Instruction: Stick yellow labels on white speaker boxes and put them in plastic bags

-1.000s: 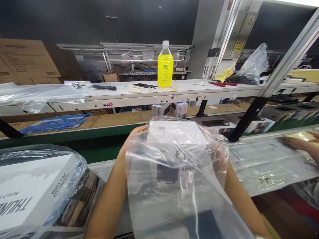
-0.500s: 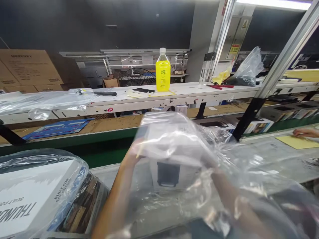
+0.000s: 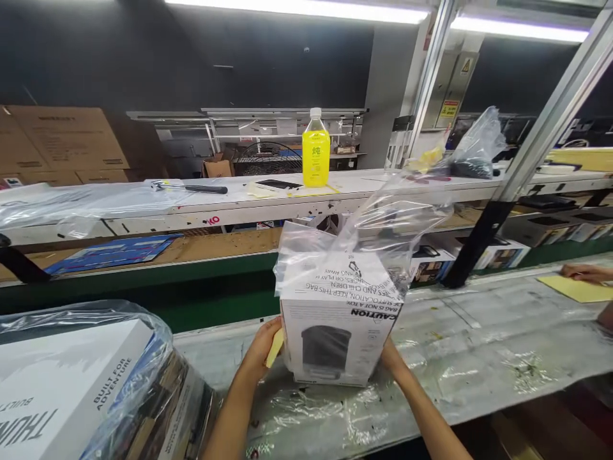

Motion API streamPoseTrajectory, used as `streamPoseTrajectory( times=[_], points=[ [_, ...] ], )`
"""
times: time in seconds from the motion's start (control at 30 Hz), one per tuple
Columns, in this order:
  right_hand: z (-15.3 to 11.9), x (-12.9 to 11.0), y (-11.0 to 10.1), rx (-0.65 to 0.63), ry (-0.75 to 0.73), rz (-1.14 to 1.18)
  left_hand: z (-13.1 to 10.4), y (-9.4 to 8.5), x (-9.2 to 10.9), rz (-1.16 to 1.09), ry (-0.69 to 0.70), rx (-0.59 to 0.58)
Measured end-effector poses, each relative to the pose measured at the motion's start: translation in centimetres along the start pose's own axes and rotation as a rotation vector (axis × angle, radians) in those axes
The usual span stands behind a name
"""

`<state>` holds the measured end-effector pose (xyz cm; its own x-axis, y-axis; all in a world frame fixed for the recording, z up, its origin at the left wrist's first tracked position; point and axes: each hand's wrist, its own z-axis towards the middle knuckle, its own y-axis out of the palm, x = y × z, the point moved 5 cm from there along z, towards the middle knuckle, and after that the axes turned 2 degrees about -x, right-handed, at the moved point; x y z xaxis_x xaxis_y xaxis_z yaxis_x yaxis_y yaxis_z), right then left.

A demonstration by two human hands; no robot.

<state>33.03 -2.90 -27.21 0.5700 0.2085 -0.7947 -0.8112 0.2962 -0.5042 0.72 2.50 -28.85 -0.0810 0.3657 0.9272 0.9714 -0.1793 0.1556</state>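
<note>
A white box [image 3: 330,348] printed with a dark pedal bin stands on the plastic-covered bench in front of me. Over its upper part lies a clear plastic bag [image 3: 311,271] with black CAUTION lettering, its loose end rising to the right. My left hand [image 3: 265,345] grips the box's left side, and a small yellow slip [image 3: 274,349] shows between that hand and the carton. On the opposite side my right hand [image 3: 390,359] holds the box, most of its fingers hidden behind it.
At left sits another bagged box [image 3: 62,383]. A shelf [image 3: 249,203] ahead carries a yellow bottle [image 3: 315,156], a phone [image 3: 278,184] and a hammer [image 3: 205,189]. More boxes [image 3: 502,254] line the back right. Another person's hand [image 3: 582,273] rests on yellow paper [image 3: 575,289].
The clear bag, spread wide before me and across my arms, is now gathered over the box. The box has come down and nearer, upright on the bench between my hands.
</note>
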Motion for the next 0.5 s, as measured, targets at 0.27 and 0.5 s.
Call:
streamPoseTrajectory(
  times=[0.27, 0.5],
  points=[
    [-2.5, 2.1, 0.2, 0.074, 0.131, 0.015, 1.6, -1.8, -2.5, 0.346, -0.036, 0.006],
    [-3.6, 2.9, -1.5, 0.214, 0.207, 0.034, -1.6, -3.6, 0.7, 0.503, 0.135, 0.052]
  ],
)
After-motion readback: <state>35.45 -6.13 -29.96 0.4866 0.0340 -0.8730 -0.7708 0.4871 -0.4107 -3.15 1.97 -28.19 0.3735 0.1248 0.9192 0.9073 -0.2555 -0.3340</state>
